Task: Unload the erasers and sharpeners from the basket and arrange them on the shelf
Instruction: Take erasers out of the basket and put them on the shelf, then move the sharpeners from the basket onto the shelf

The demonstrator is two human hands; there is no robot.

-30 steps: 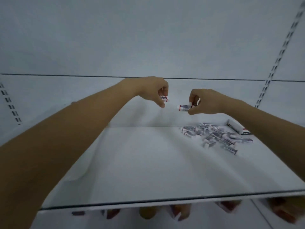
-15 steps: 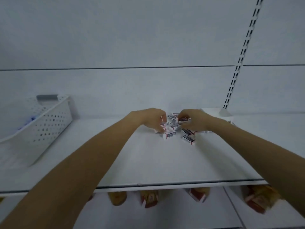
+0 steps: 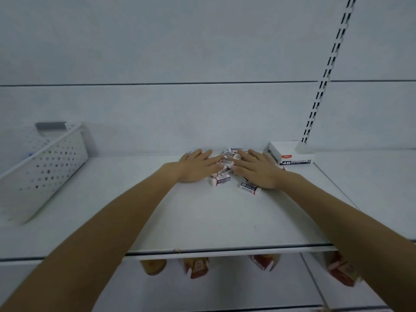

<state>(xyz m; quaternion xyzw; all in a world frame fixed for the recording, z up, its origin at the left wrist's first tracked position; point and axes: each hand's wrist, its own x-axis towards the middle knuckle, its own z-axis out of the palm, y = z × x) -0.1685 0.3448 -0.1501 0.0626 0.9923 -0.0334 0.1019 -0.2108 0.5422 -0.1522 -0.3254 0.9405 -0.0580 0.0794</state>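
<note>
A heap of several small white erasers [image 3: 225,164] in printed sleeves lies near the back of the white shelf [image 3: 213,219]. My left hand [image 3: 198,166] rests flat on the left side of the heap, fingers spread. On the right side my right hand [image 3: 256,168] also lies flat with spread fingers. Two erasers [image 3: 220,181] [image 3: 248,188] sit loose at the front of the heap. A white perforated basket [image 3: 45,170] stands tilted at the far left of the shelf, something blue just visible inside.
A white 4B eraser carton [image 3: 290,154] stands at the back right, beside a slotted upright rail [image 3: 326,70]. Red and yellow packets [image 3: 195,267] hang below the shelf's front edge.
Both hands held an eraser above the shelf a second ago. They came down to the heap and now lie flat and open on it. My view shifted left, showing the basket.
</note>
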